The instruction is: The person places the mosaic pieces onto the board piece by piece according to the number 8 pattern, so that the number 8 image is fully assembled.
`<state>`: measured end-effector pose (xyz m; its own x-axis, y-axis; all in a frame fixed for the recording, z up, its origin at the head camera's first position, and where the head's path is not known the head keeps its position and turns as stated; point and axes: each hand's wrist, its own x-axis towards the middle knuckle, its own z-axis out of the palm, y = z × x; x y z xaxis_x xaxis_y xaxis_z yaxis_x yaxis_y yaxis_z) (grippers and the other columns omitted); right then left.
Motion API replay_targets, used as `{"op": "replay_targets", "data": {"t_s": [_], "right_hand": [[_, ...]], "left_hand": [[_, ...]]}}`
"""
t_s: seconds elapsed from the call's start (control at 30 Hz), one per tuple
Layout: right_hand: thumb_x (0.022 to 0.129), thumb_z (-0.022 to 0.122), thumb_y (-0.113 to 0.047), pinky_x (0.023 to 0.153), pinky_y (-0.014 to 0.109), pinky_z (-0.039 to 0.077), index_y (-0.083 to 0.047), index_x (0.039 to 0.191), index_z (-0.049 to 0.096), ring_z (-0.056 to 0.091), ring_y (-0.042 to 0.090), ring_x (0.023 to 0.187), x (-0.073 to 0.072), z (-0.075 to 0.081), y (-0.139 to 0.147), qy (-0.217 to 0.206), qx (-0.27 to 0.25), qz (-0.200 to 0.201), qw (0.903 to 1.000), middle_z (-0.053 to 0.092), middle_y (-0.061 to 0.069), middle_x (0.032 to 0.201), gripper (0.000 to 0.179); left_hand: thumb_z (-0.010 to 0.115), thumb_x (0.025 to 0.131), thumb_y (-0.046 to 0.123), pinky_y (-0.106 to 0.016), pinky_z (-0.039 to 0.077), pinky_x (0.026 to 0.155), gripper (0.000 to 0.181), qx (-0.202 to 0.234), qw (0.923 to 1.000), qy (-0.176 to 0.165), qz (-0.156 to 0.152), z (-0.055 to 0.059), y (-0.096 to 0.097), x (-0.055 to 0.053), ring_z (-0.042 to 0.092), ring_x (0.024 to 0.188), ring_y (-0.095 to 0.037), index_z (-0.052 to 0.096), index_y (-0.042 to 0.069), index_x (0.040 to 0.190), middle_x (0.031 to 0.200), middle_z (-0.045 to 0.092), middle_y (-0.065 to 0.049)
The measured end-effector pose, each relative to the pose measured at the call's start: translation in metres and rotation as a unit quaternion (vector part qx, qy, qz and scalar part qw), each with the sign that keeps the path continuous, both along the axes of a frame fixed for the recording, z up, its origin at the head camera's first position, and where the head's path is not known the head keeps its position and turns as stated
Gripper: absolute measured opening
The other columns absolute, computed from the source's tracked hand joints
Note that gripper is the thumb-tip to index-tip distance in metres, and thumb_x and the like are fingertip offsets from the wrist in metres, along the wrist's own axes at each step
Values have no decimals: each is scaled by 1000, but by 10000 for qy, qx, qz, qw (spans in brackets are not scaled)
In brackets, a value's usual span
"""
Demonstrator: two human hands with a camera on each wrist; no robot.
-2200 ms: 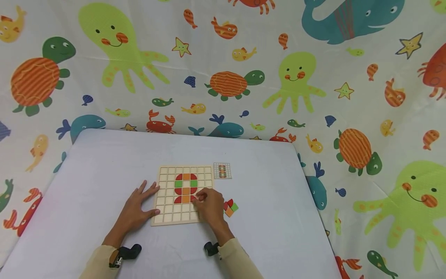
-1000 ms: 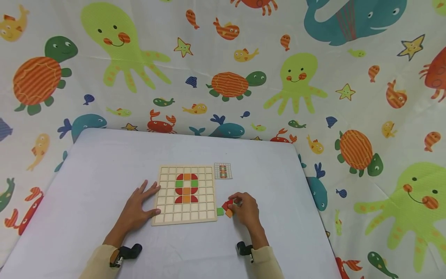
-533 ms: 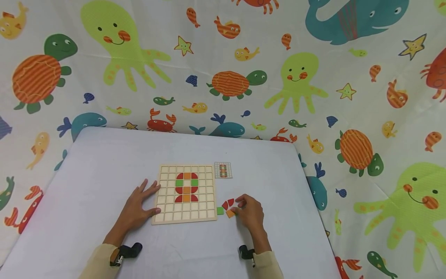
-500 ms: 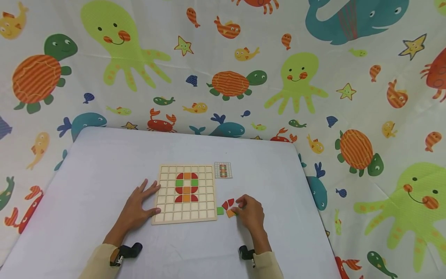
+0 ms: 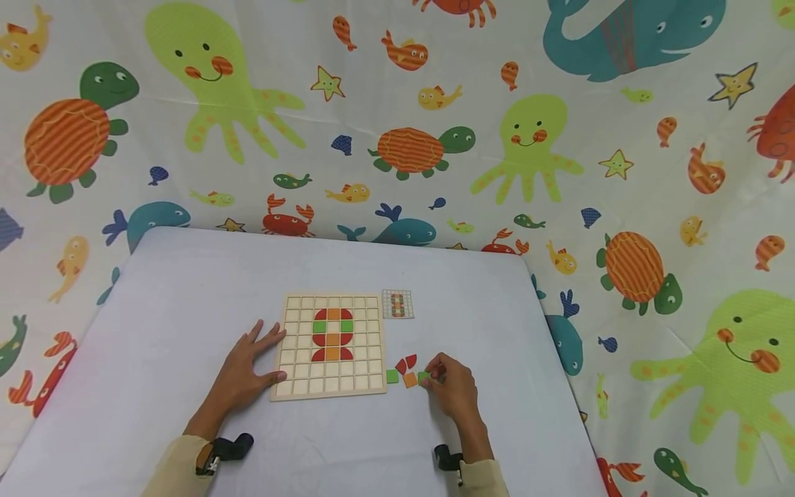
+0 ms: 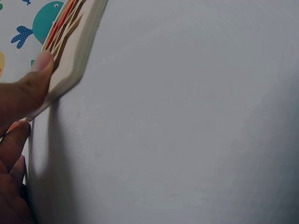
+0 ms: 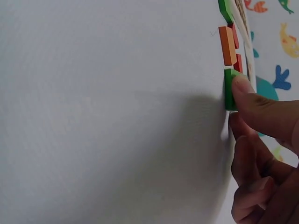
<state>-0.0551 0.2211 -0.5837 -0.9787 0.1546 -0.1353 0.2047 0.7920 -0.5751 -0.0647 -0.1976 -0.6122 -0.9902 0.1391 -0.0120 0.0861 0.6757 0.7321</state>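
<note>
Tile [image 5: 424,378], green, lies ten o'clock from right hand [image 5: 455,391], which pinches it; board [image 5: 316,386] beyond toward nine; left hand [image 5: 242,368] spread at its nine-o'clock edge.

Tiles [image 5: 410,379] green, orange, red; board [image 5: 332,368] pale, gridded.

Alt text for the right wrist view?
A right hand grips a green tile, thumb against it. Beyond it on a white tabletop lie an orange tile, two red pieces and another green tile, with a sea-creature backdrop behind.
</note>
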Motion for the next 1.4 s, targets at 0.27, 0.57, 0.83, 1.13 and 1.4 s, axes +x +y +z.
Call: {"op": "replay_targets", "data": {"t_s": [0.27,0.57,0.83,1.13,1.4], "right_hand": [[83,91,-9,61,24,46,-22,89,72,56,12,71,3,-5,-9,568,-611,-323,9960,67,-6,79,24],[83,91,-10,55,19,43,-24,88,75,53,8,63,0,-2,-49,1120,-1431,-18,9833,71,-8,78,22],[85,90,-14,55,18,39,-23,89,76,49,7,64,-6,-1,-94,895,-1831,419,9781,72,-8,79,18],[84,91,-16,54,18,43,-23,88,77,50,3,64,-15,-3,-136,897,-1995,752,9729,72,-10,76,17],[84,92,-19,55,18,43,-22,86,78,54,0,66,-16,-4,-167,593,-1748,934,9784,70,-14,75,15]], "left_hand": [[92,81,24,-72,12,131,88,41,10000,45,-16,-4,0,1,18,162,-51,52,10,157,170,36,-23],[92,81,24,-74,13,129,88,-1,10000,-70,43,-2,0,2,18,161,-53,51,11,158,172,31,-26],[91,81,24,-76,15,128,88,-58,9999,-118,79,1,1,2,18,161,-55,51,11,158,172,28,-28],[91,82,26,-77,15,127,89,-156,9996,-227,84,1,1,1,18,160,-57,49,13,159,173,24,-29],[92,81,27,-77,15,127,89,-143,9997,-196,61,-1,-1,-1,18,160,-57,50,13,159,173,24,-29]]}}
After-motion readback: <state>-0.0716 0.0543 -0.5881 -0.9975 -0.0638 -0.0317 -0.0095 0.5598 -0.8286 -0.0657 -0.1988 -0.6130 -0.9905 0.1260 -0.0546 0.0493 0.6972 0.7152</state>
